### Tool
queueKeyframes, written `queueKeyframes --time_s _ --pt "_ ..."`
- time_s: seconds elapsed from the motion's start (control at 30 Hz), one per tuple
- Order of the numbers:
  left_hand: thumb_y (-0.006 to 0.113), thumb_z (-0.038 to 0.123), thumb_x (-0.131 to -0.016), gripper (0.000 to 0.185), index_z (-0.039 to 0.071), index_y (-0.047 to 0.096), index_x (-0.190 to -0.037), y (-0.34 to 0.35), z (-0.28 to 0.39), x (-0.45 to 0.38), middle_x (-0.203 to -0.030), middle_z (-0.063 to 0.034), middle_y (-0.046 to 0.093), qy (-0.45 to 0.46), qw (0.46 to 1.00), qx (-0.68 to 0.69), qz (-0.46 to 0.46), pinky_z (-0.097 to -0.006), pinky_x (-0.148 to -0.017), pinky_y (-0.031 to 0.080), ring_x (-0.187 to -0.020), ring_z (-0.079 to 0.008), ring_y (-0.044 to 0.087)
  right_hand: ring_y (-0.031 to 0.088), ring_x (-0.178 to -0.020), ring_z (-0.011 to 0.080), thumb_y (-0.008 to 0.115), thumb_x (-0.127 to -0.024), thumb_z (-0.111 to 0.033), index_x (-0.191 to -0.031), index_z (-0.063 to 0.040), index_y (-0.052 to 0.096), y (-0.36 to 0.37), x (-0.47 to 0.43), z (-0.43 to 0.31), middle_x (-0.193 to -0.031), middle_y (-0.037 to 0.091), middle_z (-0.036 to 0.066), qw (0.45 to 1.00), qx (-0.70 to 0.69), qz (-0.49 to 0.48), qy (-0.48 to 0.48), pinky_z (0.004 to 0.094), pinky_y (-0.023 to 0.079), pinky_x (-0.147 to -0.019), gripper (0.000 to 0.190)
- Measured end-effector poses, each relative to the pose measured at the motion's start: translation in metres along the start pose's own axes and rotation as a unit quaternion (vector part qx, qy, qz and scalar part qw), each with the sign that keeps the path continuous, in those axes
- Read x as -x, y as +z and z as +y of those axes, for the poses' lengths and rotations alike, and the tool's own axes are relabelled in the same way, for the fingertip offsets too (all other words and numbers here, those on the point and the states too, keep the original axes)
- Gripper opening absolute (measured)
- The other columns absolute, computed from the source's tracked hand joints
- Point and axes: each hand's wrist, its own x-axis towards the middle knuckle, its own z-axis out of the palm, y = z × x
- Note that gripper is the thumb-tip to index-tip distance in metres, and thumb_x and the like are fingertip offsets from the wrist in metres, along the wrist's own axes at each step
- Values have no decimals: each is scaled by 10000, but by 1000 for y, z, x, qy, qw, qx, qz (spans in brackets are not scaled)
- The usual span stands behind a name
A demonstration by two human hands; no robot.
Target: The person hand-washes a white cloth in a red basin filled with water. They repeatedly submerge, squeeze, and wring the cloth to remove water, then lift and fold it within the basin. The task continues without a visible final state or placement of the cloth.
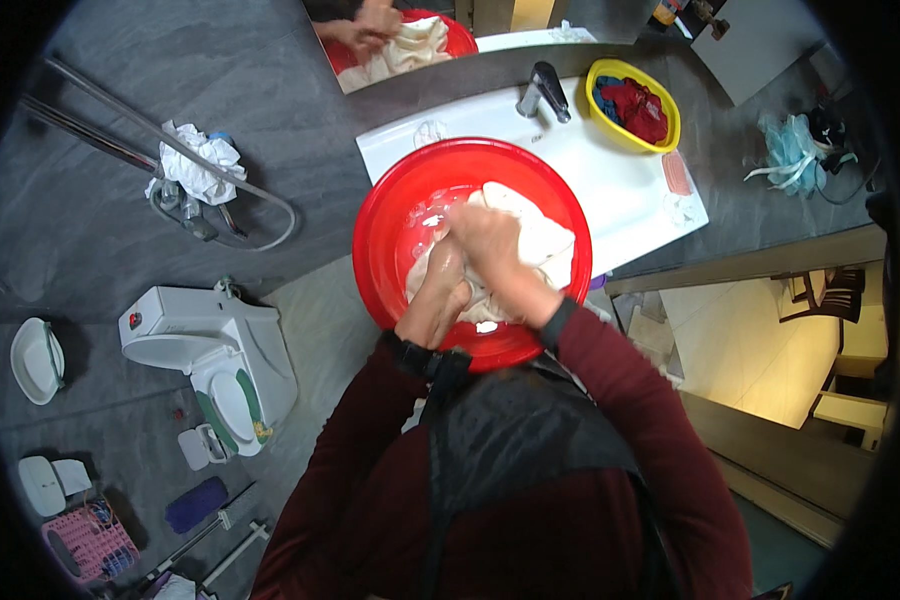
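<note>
A large red plastic basin (379,217) rests over the left part of a white washbasin. Wet white cloth (544,240) lies bunched inside it, with some suds on the red bottom to the left. Both hands are down in the basin, pressed against each other over the cloth. My left hand (444,274) looks wet and is closed on a fold of the cloth. My right hand (487,236) is blurred and bent over the left one, gripping cloth too; its fingertips are hidden.
Behind the basin stands a dark-handled faucet (546,91) on the white washbasin (607,202). A yellow tub (673,124) holds red and blue cloth, with a pink soap-like bar (675,174) nearby. To the left are a toilet (247,337) and a shower hose (289,225). A mirror (487,22) hangs above.
</note>
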Motion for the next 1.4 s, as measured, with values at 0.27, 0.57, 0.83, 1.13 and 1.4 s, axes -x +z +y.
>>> queueKeyframes --time_s 0.27,0.57,0.83,1.13,1.4 --pt "498 315 -974 308 58 554 -1134 19 29 6 -1016 -79 636 -132 970 189 82 -363 -733 562 -866 -206 655 596 -497 159 660 -821 -236 -807 -219 690 6 -9 17 -597 594 1 1000 15 -10 19 266 442 -386 37" --pt "495 277 -920 248 57 606 -956 -6 29 -8 -969 -122 663 -177 946 267 50 -442 -798 571 -872 -267 673 552 -484 196 607 -910 -248 -722 -22 632 -10 -7 51 -602 602 92 918 -297 -29 261 340 441 -487 295" --pt "436 339 -978 404 140 591 -662 7 46 -4 -721 -37 637 -216 940 237 113 -333 -735 554 -715 -172 633 563 -660 88 658 -895 -215 -888 -14 649 -44 30 81 -778 643 6 661 -507 -321 451 237 469 -611 201" --pt "434 289 -1009 468 107 471 -579 4 47 18 -587 1 465 -33 996 -34 76 -232 -562 354 -575 -87 431 576 -715 114 640 -876 -100 -912 -12 615 -41 52 82 -784 622 64 815 -427 -324 221 285 472 -640 98" --pt "540 457 -955 474 35 606 -1160 3 69 46 -1086 -54 633 -131 990 18 56 -254 -792 480 -971 -116 590 540 -674 27 623 -923 -79 -897 -58 601 -74 4 69 -760 606 -31 786 -544 -99 277 185 438 -613 40"
